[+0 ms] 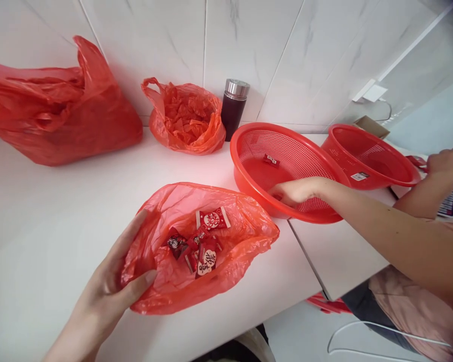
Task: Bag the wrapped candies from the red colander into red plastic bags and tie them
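My left hand [113, 281] grips the left side of an open red plastic bag [234, 266], thumb and fingers at its rim. Inside the bag lie several small red wrapped snack packets [207, 257], some with pale printed labels. My right hand [296, 191] reaches into a red perforated plastic basket [287, 131]. Its fingers curl down behind the near rim, which hides their tips and anything between them. One small red packet [271, 160] rests on the basket's floor, beyond my right hand.
Along the tiled wall stand a full red bag [98, 120], a smaller red bag [186, 118] and a dark flask [233, 108]. A second red basket [373, 151] is at the right. Beside it is another person's hand [449, 163]; their pink shirt shows below.
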`<state>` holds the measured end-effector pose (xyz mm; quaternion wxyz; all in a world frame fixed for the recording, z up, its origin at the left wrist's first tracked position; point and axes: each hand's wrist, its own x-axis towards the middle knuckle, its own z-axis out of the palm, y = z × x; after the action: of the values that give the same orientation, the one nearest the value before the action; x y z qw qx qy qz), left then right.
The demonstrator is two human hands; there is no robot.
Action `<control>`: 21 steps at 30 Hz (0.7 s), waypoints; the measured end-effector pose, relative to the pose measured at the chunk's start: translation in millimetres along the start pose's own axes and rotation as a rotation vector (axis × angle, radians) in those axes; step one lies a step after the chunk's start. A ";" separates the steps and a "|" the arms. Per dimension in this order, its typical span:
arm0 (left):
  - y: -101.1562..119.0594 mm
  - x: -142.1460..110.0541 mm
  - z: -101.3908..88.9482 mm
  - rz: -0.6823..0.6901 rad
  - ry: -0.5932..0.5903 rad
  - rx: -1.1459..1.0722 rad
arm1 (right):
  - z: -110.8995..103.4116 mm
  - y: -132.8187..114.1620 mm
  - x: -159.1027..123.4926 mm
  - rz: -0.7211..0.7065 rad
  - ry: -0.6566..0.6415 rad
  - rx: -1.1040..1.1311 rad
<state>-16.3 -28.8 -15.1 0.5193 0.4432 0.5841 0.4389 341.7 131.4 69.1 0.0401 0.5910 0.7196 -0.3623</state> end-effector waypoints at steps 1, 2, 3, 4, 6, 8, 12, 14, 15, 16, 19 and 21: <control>0.3 -0.3 0.0 0.001 -0.002 0.004 | 5.4 2.1 9.5 0.003 -0.100 0.020; 0.4 -0.6 0.1 0.004 -0.003 0.007 | 8.1 3.7 15.6 -0.004 -0.199 0.059; 0.2 -0.9 0.0 0.009 0.000 0.012 | 8.1 4.5 18.3 -0.017 -0.284 0.126; -0.4 -0.9 -0.3 0.014 0.002 0.015 | 6.0 4.4 18.3 -0.037 -0.337 0.216; -3.2 -0.3 -1.5 0.031 0.007 0.025 | -1.8 1.7 13.0 -0.083 -0.364 0.419; -7.4 1.2 -3.3 0.061 0.011 0.049 | -9.7 -3.9 5.8 -0.126 -0.338 0.530; -14.7 4.6 -5.9 0.104 0.004 0.070 | -16.5 -17.8 -2.0 -0.205 -0.274 0.491; -15.3 5.2 -5.9 0.102 0.001 0.067 | -15.6 -25.6 -4.3 -0.269 -0.206 0.509; -14.9 5.2 -5.7 0.101 0.001 0.071 | -14.1 -30.3 -5.8 -0.309 -0.156 0.529; -14.0 4.9 -5.3 0.097 0.000 0.075 | -11.8 -35.8 -7.7 -0.351 -0.107 0.550; -9.4 3.2 -3.2 0.077 -0.004 0.060 | -0.9 -56.0 -13.9 -0.441 -0.074 0.567; -5.7 1.4 -1.4 0.061 0.003 0.034 | 5.5 -67.6 -14.5 -0.454 -0.078 0.519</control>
<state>-18.1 -28.7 -20.9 0.4972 0.4692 0.5784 0.4451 284.5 113.7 104.1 -0.1659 0.3922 0.7144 -0.5552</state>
